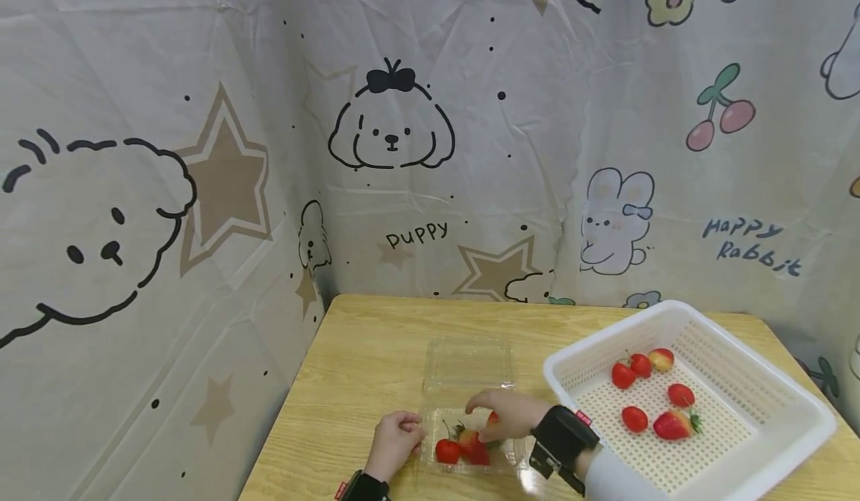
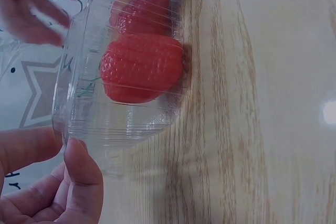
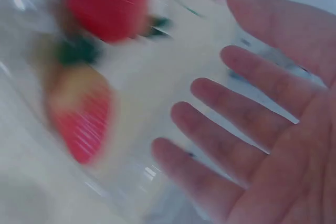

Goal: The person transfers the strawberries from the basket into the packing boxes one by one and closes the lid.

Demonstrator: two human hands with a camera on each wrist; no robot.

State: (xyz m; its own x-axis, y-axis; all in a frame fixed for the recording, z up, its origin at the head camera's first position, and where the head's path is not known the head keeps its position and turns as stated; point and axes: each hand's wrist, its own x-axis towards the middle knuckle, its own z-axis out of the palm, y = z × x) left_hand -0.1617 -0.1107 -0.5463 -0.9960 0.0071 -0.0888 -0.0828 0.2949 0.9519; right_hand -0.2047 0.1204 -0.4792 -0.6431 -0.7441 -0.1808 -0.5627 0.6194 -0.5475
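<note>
Left hand pinches left rim of clear container; right hand, fingers spread and empty, is over it. Risk: uneven left-side lift could tip it, spilling strawberries.

The head view is evenly lit and fairly sharp. In the left wrist view, glare spots the table and the right hand blurs; the right wrist view is hazy, its strawberry smeared.
</note>
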